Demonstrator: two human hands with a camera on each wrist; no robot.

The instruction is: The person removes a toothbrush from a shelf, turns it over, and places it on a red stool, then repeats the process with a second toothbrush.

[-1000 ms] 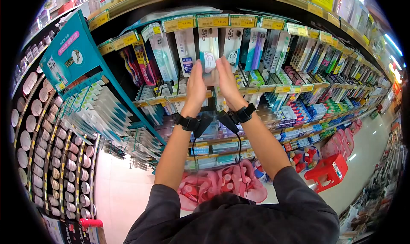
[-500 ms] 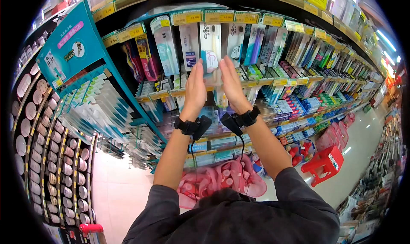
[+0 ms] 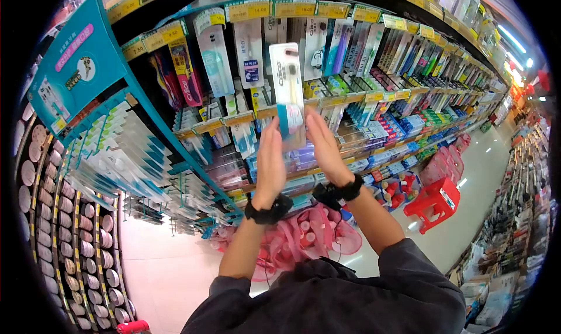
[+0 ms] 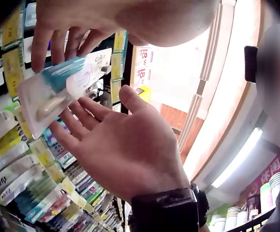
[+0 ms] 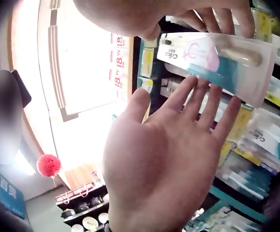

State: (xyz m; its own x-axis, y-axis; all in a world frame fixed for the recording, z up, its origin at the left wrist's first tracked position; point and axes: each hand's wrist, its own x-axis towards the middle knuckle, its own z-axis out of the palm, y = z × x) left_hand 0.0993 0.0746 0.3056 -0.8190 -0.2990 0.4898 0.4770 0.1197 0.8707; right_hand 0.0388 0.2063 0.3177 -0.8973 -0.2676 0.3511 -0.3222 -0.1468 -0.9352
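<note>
A toothbrush in a clear, white and teal pack (image 3: 290,91) is held upright between my two hands, in front of the shelf. My left hand (image 3: 271,162) has its straight fingers along the pack's lower left edge. On the other side, the straight fingers of my right hand (image 3: 327,150) lie along its lower right edge. In the left wrist view, the fingertips of the right hand (image 4: 125,145) meet the long edge of the pack (image 4: 65,84). The right wrist view has the left palm (image 5: 161,150) facing the camera, fingertips at the pack (image 5: 219,60).
Hanging toothbrush packs (image 3: 215,59) line the shelf behind, under yellow price tags (image 3: 249,10). A teal display stand (image 3: 76,65) with hanging packs stands left. Below are pink bags (image 3: 310,235) and a red stool (image 3: 439,204). Rows of round goods (image 3: 64,240) fill the far left.
The toothbrush pack has come away from the hanging row, down and toward me, carried between both hands. The head view has shifted slightly.
</note>
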